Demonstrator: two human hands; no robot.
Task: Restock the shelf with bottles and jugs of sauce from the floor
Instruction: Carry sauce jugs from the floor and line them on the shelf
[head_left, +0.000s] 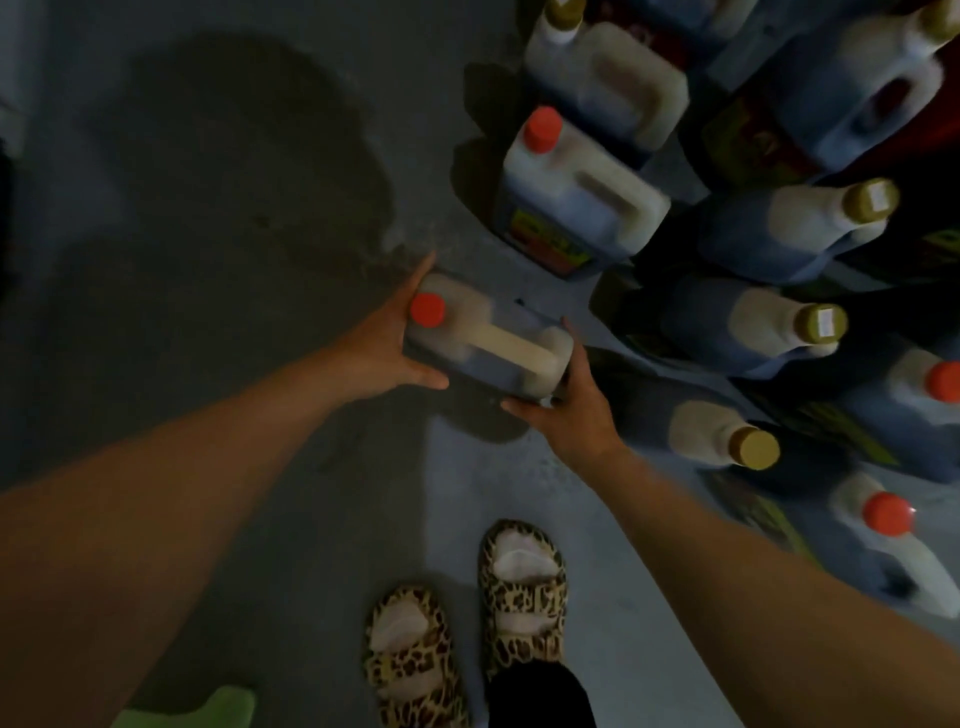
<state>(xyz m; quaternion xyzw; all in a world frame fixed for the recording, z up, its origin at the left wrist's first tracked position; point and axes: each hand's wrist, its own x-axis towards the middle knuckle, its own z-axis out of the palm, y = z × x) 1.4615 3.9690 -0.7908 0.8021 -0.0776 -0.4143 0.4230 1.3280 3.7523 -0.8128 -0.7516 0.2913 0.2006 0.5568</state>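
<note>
Your left hand (387, 345) and right hand (574, 402) clasp a translucent red-capped plastic jug of dark sauce (488, 345); similar jugs stand at two o'clock on the grey floor (208, 182).

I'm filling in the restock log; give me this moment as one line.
left hand: grips jug | right hand: grips jug | cap: red | shelf: unseen

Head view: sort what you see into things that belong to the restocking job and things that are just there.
Part of the job:
- red-capped jug, held between left hand and right hand
- second red-capped jug
- gold-capped bottles

Just there:
- leopard-print sandals
- green object at the bottom edge
- grey floor
</note>
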